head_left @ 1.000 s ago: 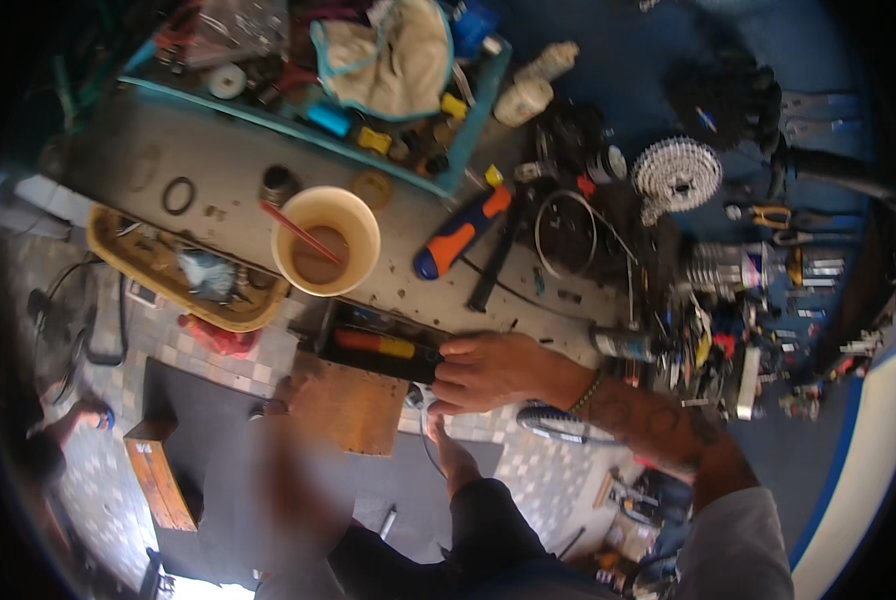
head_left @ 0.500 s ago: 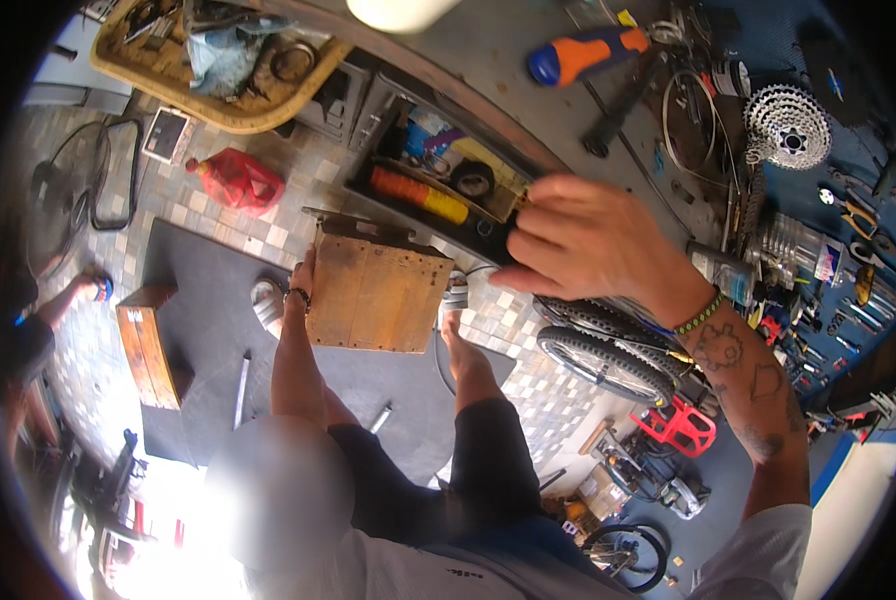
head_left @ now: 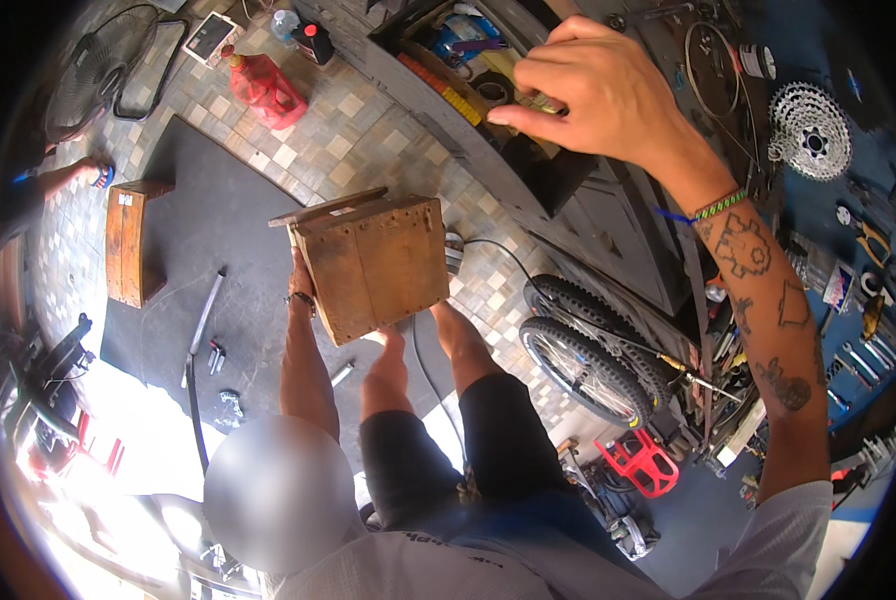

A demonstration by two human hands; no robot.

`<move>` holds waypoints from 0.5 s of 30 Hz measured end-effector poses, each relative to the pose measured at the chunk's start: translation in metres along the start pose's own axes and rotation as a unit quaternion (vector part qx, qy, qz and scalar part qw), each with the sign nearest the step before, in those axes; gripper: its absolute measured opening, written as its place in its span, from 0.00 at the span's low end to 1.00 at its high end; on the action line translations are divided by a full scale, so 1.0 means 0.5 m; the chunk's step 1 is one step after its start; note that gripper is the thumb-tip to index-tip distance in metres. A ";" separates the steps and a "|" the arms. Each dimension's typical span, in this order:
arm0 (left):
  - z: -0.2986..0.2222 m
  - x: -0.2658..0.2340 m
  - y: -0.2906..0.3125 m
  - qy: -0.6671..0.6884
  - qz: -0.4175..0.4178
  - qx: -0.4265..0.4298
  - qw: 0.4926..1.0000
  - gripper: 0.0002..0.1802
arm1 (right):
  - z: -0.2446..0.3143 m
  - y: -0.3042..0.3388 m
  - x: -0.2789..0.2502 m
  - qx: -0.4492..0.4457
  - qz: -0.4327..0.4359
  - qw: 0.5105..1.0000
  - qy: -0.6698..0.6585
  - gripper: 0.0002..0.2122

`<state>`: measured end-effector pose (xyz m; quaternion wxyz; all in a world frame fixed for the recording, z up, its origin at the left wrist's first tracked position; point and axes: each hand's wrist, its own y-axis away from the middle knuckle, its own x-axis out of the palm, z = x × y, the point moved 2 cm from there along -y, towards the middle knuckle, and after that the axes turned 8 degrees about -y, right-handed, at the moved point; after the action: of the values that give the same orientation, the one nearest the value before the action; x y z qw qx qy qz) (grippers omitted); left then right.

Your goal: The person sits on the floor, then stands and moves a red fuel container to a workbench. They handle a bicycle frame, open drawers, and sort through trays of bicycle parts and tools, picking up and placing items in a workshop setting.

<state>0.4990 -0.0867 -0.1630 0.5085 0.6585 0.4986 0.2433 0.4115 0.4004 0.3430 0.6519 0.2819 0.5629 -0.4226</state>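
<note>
My left hand (head_left: 300,282) grips the left side of a brown wooden box (head_left: 373,265) and holds it up over my knees; the box hides most of the fingers. My right hand (head_left: 593,90) reaches out to an open drawer (head_left: 448,85) in the workbench at the top. Its fingers are bunched together over the drawer's dark and yellow contents. Whether they pinch anything I cannot tell. A woven band sits on that wrist.
Two bicycle tyres (head_left: 588,350) lean under the bench beside my right leg. A low wooden stool (head_left: 128,240) and loose tools lie on the dark floor mat (head_left: 218,200). A red can (head_left: 263,90), a fan (head_left: 88,70), a cog cassette (head_left: 813,130) and a red part (head_left: 643,465) are around.
The view has tipped further down toward my legs. The wooden box has come up closer to me in my left hand. My right hand stays at the open drawer.
</note>
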 end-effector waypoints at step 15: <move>0.213 -0.272 0.137 0.473 0.074 0.024 0.878 0.55 | 0.008 0.015 -0.016 0.057 0.112 0.989 0.075 0.23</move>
<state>0.5628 -0.2543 -0.1140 0.1767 0.5120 0.6353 0.5505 0.4199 0.4024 0.3509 0.6341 0.4108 0.5499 -0.3561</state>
